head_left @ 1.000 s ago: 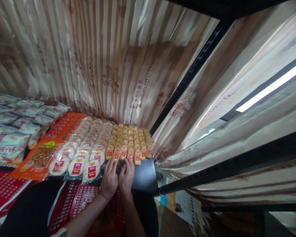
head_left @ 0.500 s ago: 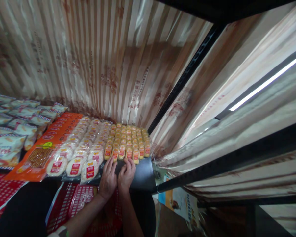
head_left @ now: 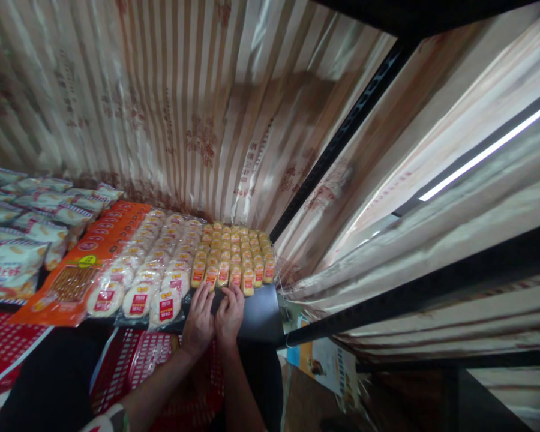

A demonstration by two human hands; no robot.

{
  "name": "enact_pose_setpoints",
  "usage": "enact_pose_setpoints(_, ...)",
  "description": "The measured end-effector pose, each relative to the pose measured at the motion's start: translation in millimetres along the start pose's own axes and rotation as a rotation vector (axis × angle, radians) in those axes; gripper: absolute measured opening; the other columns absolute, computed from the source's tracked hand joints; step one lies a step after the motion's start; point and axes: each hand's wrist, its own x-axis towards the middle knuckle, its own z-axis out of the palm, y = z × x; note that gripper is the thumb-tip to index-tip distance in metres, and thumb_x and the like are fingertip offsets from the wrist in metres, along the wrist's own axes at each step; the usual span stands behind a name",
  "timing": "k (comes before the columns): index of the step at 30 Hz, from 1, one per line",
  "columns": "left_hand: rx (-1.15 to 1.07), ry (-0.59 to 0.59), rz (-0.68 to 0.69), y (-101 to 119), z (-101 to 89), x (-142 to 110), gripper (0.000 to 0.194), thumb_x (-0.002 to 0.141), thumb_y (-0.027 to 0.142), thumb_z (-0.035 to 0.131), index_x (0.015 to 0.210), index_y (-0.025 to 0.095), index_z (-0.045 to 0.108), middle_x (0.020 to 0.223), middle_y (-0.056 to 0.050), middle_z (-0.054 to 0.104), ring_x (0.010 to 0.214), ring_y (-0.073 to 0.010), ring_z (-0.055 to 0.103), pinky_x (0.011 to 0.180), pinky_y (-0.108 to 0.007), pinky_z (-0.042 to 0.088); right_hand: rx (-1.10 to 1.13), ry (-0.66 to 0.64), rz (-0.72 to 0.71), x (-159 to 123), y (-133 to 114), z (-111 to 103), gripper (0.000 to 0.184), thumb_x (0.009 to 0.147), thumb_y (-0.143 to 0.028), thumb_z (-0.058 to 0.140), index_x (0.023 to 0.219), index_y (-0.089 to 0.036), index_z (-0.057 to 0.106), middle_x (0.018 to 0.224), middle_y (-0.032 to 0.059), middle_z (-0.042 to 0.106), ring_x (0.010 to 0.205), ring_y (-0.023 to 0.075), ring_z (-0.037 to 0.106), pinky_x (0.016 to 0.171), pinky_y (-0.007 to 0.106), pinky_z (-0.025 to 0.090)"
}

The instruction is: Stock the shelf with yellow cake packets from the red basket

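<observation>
Small yellow wrapped snacks (head_left: 247,279) with red labels stand in tight rows on the dark shelf (head_left: 261,318). My left hand (head_left: 200,321) reaches to the front of these rows, its fingers stretched out and the tips touching a front packet. Close beside it, my right hand (head_left: 228,315) has bent fingers, with the tips against the front packets just to the right. Neither hand lifts a packet. Left of the yellow rows lie round white rice crackers (head_left: 166,307) in clear wrappers, overlapping in columns.
Orange bags of stick snacks (head_left: 74,282) and white snack bags (head_left: 11,264) fill the shelf's left side. Red baskets (head_left: 126,360) sit below the front edge. A black metal post (head_left: 337,141) and patterned curtain (head_left: 198,120) bound the back and right.
My right hand has drawn slightly back and left along the front of the yellow packets. My left hand stays nearly in place. The view has shifted a little.
</observation>
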Motion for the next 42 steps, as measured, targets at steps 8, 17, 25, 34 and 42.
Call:
enact_pose_setpoints(8, 0.027, -0.022, 0.031, -0.4, -4.7, 0.8, 0.041, 0.086, 0.008, 0.034, 0.12, 0.01, 0.056, 0.136, -0.016, 0.052, 0.136, -0.0246, 0.038, 0.104, -0.047, 0.046, 0.02, 0.05, 0.028, -0.7, -5.4, -2.5, 0.028, 0.081, -0.011, 0.04, 0.082, -0.017, 0.067, 0.098, 0.0107, 0.064, 0.099, 0.0197, 0.057, 0.089, 0.036, 0.047)
enact_pose_setpoints(17, 0.046, -0.006, 0.065, 1.3, -5.2, 2.1, 0.036, 0.09, 0.013, 0.034, 0.116, 0.006, 0.057, 0.134, -0.02, 0.053, 0.137, -0.027, 0.035, 0.103, -0.046, 0.047, -0.049, 0.013, 0.062, -2.1, -4.9, -2.1, 0.03, 0.081, -0.011, 0.039, 0.085, -0.015, 0.068, 0.112, 0.0144, 0.06, 0.111, 0.0226, 0.053, 0.096, 0.04, 0.043)
enact_pose_setpoints(25, 0.004, 0.006, 0.053, -4.0, 1.8, -1.8, 0.039, 0.087, 0.009, 0.033, 0.117, 0.004, 0.058, 0.134, -0.021, 0.053, 0.136, -0.0255, 0.037, 0.104, -0.044, 0.045, 0.006, -0.03, 0.107, 0.2, -5.2, -0.4, 0.031, 0.081, -0.014, 0.037, 0.082, -0.016, 0.069, 0.115, 0.0124, 0.064, 0.113, 0.0194, 0.056, 0.099, 0.036, 0.043)
enact_pose_setpoints(34, 0.054, 0.031, 0.092, -1.8, 0.7, 0.7, 0.045, 0.077, 0.0, 0.033, 0.112, 0.004, 0.059, 0.132, -0.022, 0.053, 0.138, -0.0261, 0.034, 0.104, -0.046, 0.046, 0.125, 0.073, 0.11, 2.6, -8.8, -7.9, 0.031, 0.085, -0.018, 0.035, 0.085, -0.015, 0.066, 0.11, 0.0141, 0.062, 0.107, 0.0185, 0.057, 0.094, 0.034, 0.046)
enact_pose_setpoints(42, 0.086, -0.051, 0.068, 3.9, -6.4, 4.1, 0.044, 0.075, 0.0, 0.036, 0.11, 0.001, 0.062, 0.135, -0.023, 0.05, 0.136, -0.0301, 0.036, 0.104, -0.047, 0.047, -0.135, 0.056, 0.277, 12.2, 15.8, -42.1, 0.03, 0.084, -0.028, 0.044, 0.101, -0.015, 0.064, 0.107, 0.0158, 0.058, 0.095, 0.0248, 0.059, 0.087, 0.039, 0.045)
